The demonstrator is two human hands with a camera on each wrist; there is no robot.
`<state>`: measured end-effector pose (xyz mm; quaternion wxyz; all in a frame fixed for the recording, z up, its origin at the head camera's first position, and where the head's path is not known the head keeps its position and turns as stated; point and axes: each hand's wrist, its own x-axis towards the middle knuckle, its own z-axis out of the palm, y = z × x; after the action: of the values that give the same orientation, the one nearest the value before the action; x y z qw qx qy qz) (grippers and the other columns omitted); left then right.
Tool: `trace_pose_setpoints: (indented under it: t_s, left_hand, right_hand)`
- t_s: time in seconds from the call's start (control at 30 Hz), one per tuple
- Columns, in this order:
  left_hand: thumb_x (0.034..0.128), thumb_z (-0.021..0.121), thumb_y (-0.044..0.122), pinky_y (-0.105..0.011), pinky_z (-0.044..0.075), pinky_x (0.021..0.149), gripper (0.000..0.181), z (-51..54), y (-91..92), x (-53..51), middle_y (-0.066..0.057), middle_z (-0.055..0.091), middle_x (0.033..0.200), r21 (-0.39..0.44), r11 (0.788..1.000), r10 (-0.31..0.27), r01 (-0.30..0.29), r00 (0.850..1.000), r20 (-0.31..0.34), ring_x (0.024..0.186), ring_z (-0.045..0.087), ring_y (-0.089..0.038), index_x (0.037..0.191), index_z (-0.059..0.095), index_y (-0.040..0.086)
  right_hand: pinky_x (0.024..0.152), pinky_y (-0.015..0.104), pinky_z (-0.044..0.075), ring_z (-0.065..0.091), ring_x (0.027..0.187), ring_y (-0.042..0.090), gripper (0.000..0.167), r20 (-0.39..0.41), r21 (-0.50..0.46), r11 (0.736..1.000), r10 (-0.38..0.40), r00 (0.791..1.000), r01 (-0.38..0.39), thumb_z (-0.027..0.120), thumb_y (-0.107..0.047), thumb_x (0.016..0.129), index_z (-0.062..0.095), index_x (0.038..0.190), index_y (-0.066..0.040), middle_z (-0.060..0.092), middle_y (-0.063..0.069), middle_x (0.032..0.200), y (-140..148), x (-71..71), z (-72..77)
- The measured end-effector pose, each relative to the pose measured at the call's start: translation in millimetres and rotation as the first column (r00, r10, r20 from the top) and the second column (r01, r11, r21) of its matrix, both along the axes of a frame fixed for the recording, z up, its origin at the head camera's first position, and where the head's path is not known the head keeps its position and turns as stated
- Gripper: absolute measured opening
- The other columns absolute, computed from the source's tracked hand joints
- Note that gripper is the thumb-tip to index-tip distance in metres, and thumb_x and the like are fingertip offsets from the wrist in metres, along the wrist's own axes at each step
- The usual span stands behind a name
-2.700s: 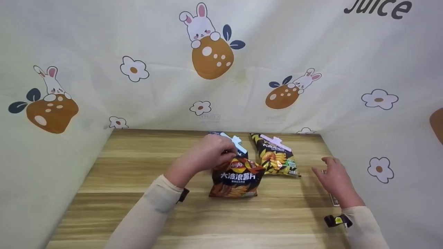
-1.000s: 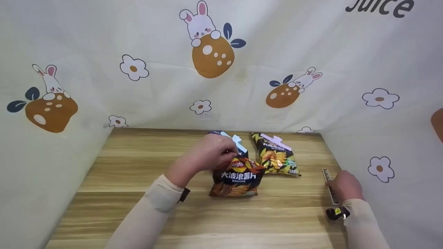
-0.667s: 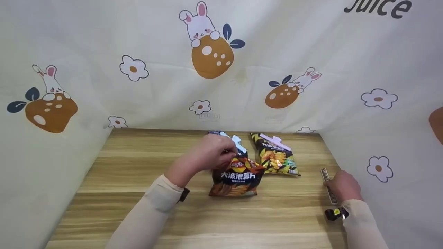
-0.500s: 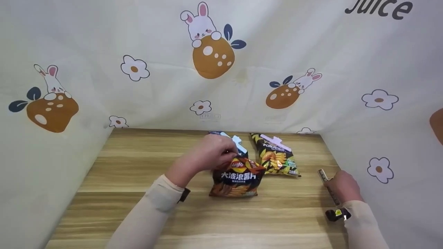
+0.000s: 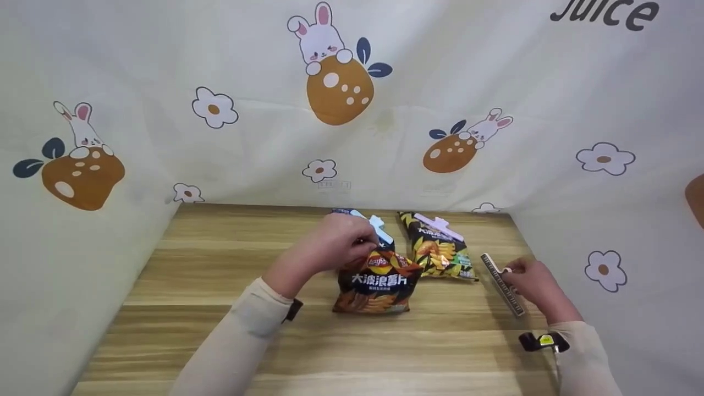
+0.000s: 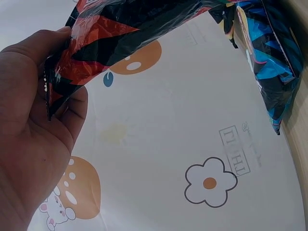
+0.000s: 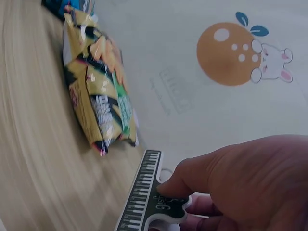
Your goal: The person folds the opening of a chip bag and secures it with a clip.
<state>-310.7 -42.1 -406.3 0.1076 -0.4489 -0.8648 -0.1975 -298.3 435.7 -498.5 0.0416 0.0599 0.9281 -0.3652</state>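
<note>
My left hand (image 5: 344,236) pinches the top edge of a red-and-black bag of chips (image 5: 377,286), which stands upright on the table. In the left wrist view the thumb and fingers (image 6: 74,113) hold the corner of that bag. My right hand (image 5: 533,283) grips a bag clip (image 5: 501,285) with a piano-key pattern, held just above the table at the right. In the right wrist view the thumb presses on the dark handle of the clip (image 7: 166,204). Whether the clip's mouth is spread, I cannot tell.
Behind the red bag lies a blue bag of chips (image 5: 388,246) with a light-blue clip (image 5: 374,225), partly hidden by my left hand. To its right lies a yellow-and-black bag (image 5: 440,256) with a lilac clip (image 5: 438,226). A printed cloth (image 5: 264,148) walls the wooden table (image 5: 220,330).
My right hand has reached down to the piano-key clip, taken hold of it and lifted it, moving left towards the bags. My left hand and the red bag have stayed in place.
</note>
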Motion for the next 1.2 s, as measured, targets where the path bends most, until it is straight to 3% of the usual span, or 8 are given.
trace_pose_setpoints:
  t_s: [0.17, 0.43, 0.6, 0.8, 1.2]
  left_hand:
    - [0.1055, 0.076, 0.02, -0.042, 0.062, 0.093, 0.011, 1.3, -0.2, 0.8, -0.002, 0.08, 0.103, -0.005, 1.0, 0.008, -0.008, 1.0, 0.021, 0.098, 0.076, -0.021, 0.106, 0.083, 0.012]
    - [0.1052, 0.076, 0.019, -0.043, 0.062, 0.092, 0.01, 2.1, 0.3, 0.5, -0.002, 0.08, 0.103, -0.012, 1.0, 0.013, -0.013, 0.999, 0.03, 0.097, 0.076, -0.022, 0.106, 0.083, 0.011]
    - [0.1052, 0.077, 0.019, -0.043, 0.062, 0.091, 0.01, 2.4, 0.4, 0.1, -0.002, 0.081, 0.102, -0.003, 1.0, 0.012, -0.012, 0.999, 0.034, 0.096, 0.076, -0.022, 0.105, 0.083, 0.011]
    - [0.1059, 0.075, 0.019, -0.042, 0.062, 0.089, 0.011, 2.1, 0.6, -0.9, -0.002, 0.08, 0.1, -0.009, 1.0, 0.004, -0.004, 1.0, 0.019, 0.094, 0.076, -0.021, 0.103, 0.083, 0.011]
    - [0.1058, 0.076, 0.02, -0.043, 0.062, 0.091, 0.011, 3.3, 0.7, 0.4, -0.002, 0.08, 0.102, -0.005, 1.0, 0.016, -0.016, 0.998, 0.054, 0.096, 0.076, -0.021, 0.104, 0.083, 0.012]
  right_hand:
    - [0.073, 0.029, 0.059, 0.068, 0.089, 0.02, 0.03, -0.081, 0.007, 1.0, 0.028, 0.996, -0.028, 0.075, -0.009, 0.101, 0.068, 0.122, 0.011, 0.075, 0.017, 0.106, -13, 1.9, 6.7]
    - [0.073, 0.025, 0.057, 0.072, 0.093, 0.022, 0.041, -0.135, -0.025, 0.999, 0.024, 0.991, -0.028, 0.077, -0.013, 0.103, 0.067, 0.132, 0.014, 0.077, 0.02, 0.111, -31, 3.1, 13.8]
    - [0.079, 0.023, 0.055, 0.072, 0.099, 0.02, 0.039, -0.176, -0.022, 0.999, 0.04, 0.984, -0.045, 0.077, -0.017, 0.105, 0.07, 0.133, 0.009, 0.077, 0.017, 0.114, -47, 4.3, 17.1]
    - [0.079, 0.022, 0.056, 0.07, 0.097, 0.018, 0.033, -0.237, -0.122, 0.989, 0.054, 0.97, -0.085, 0.08, -0.009, 0.102, 0.072, 0.13, 0.008, 0.078, 0.015, 0.109, -68, 9.5, 22.8]
    - [0.076, 0.023, 0.06, 0.073, 0.088, 0.012, 0.03, -0.286, -0.254, 0.953, 0.089, 0.954, -0.165, 0.083, -0.003, 0.098, 0.075, 0.125, 0.007, 0.08, 0.017, 0.109, -105, 21.7, 37.5]
